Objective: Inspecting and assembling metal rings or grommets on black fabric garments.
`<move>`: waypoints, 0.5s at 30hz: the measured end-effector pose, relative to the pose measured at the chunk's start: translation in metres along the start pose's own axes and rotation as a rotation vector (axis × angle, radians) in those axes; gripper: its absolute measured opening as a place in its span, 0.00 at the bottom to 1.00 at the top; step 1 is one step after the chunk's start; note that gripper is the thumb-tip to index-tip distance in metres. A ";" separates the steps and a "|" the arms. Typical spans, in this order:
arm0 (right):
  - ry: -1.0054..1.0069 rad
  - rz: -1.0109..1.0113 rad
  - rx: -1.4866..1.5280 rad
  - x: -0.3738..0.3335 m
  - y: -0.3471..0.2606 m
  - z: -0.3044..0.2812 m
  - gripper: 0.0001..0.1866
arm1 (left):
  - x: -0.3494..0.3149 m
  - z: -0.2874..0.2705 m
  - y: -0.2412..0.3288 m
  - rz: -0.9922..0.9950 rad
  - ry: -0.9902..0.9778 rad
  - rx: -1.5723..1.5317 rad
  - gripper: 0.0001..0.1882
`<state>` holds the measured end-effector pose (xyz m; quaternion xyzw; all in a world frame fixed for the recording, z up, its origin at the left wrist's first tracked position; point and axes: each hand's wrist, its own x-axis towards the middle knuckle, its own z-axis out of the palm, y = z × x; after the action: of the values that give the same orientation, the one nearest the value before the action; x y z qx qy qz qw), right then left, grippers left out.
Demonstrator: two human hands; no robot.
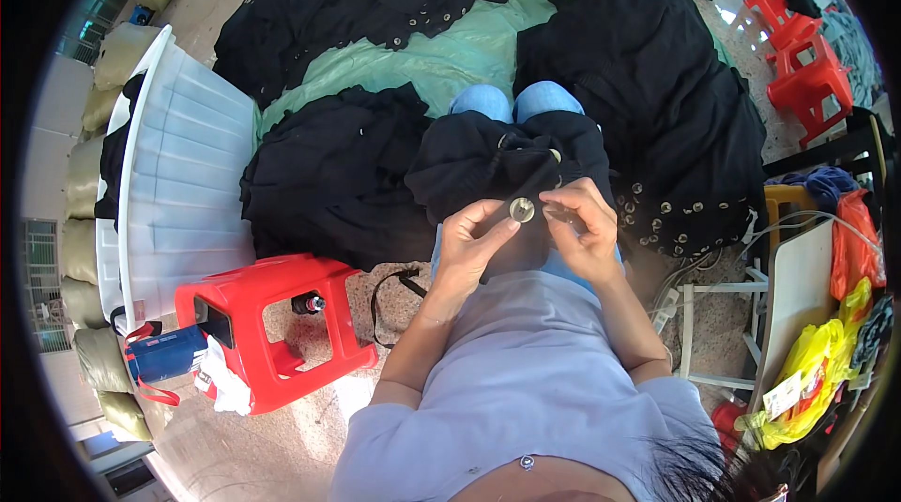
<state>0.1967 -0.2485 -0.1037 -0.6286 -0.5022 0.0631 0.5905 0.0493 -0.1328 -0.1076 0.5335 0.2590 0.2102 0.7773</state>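
Observation:
A black knit garment [469, 157] lies across my lap, over blue jeans. My left hand [472, 235] pinches the garment's edge band, with a round, shiny, pale gold button [522, 210] beside the thumb tip. Just right of the button, my right hand [584, 228] has its thumb and index finger brought together. Whatever sits between those fingertips is too small to make out. Another pale button [556, 156] shows farther up on the same garment.
Heaps of black garments [648, 80] with buttons lie on green sheeting [413, 61]. At left stand a white tub [188, 164] and a red stool [272, 281]. Red stools [812, 70], a white-framed chair [793, 305] and a yellow bag [821, 361] are at right.

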 end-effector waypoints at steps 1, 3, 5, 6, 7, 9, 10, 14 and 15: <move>0.000 -0.002 0.001 0.001 -0.002 0.000 0.15 | 0.000 0.000 -0.001 0.037 0.016 0.001 0.08; 0.012 -0.008 -0.015 0.004 -0.006 0.001 0.15 | -0.001 0.002 -0.001 0.076 0.032 0.002 0.08; 0.020 -0.078 -0.042 0.004 -0.004 -0.001 0.16 | -0.002 0.005 -0.001 0.111 0.078 0.048 0.08; 0.028 -0.045 -0.070 0.001 -0.005 -0.001 0.15 | -0.001 0.005 -0.001 0.111 0.078 0.047 0.08; 0.036 -0.012 -0.097 -0.001 -0.006 -0.001 0.14 | -0.001 0.004 -0.002 0.111 0.088 0.057 0.09; 0.035 -0.059 -0.141 -0.003 -0.006 -0.001 0.14 | -0.001 0.003 -0.005 0.111 0.099 0.066 0.10; 0.035 -0.105 -0.186 -0.004 -0.006 -0.001 0.13 | -0.001 0.004 -0.005 0.118 0.105 0.071 0.10; 0.027 -0.230 -0.324 -0.005 -0.003 0.000 0.13 | -0.002 0.004 -0.006 0.120 0.108 0.064 0.10; 0.042 -0.255 -0.343 -0.004 -0.002 0.001 0.15 | -0.001 0.004 -0.006 0.120 0.108 0.063 0.10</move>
<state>0.1927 -0.2512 -0.1045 -0.6524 -0.5685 -0.1114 0.4886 0.0509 -0.1385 -0.1116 0.5600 0.2746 0.2768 0.7310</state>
